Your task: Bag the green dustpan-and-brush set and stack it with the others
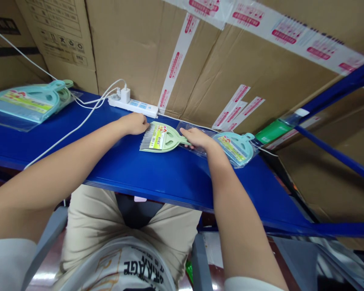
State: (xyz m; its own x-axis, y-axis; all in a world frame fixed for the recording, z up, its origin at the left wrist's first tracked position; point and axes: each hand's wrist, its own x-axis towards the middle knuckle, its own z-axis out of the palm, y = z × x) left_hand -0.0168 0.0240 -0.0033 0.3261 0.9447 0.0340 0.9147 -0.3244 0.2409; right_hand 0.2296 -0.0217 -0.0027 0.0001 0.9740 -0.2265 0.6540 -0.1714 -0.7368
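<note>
A pale green hand brush [171, 138] with grey bristles and a yellow-and-white label lies on the blue table. My right hand [197, 138] is closed around its handle, at the brush's right end. At the upper corner of the bristles, my left hand [136, 123] has its fingers curled in; whether they pinch the bristle edge is hidden. Clear plastic wrapping lies under and beside my right hand. Just right of that hand sits a light blue dustpan set [235, 146] in a clear bag, partly covered by my forearm.
Bagged light blue and green dustpan sets [27, 101] lie at the table's left end. A white power strip [133, 107] with plugs and cables runs along the back, against large cardboard boxes [133, 48]. A green-labelled bottle [274, 130] leans near the blue metal frame [336, 155] on the right.
</note>
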